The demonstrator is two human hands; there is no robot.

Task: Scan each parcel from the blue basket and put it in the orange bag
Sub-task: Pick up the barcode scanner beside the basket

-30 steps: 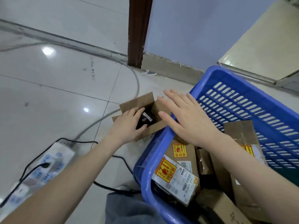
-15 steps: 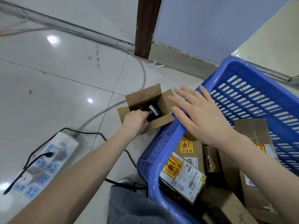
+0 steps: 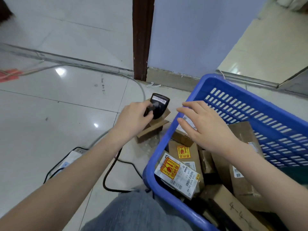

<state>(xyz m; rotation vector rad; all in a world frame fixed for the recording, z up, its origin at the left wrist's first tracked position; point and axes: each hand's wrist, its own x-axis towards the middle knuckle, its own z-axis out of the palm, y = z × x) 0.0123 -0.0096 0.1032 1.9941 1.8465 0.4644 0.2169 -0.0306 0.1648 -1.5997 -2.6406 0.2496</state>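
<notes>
Parcels (image 3: 180,174) fill the blue basket (image 3: 260,104), which I take as the landmark for every position below. My right hand (image 3: 206,124) hangs over the near-left corner of the basket, inside the rim, fingers straight and spread, holding nothing. Directly beneath its fingertips lies a small brown parcel (image 3: 182,137) with a white label facing up; I cannot tell whether the fingertips touch it. My left hand (image 3: 133,119) is outside the basket, just beside its left wall, fingers wrapped round the handle of the black scanner (image 3: 158,105). The scanner head is raised above the open cardboard box (image 3: 153,130) on the floor, and its window end points away from me.

Controlling relation: the parcel lies below and slightly ahead of my right hand, while the scanner sits to the left of the basket wall, near that same corner. The right hand is plainly the nearer one to the parcels. My judgement is that the coming move is a downward grasp by the right hand, then a lift toward the scanner with the label turned to face it. The orange bag is not in view.
</notes>
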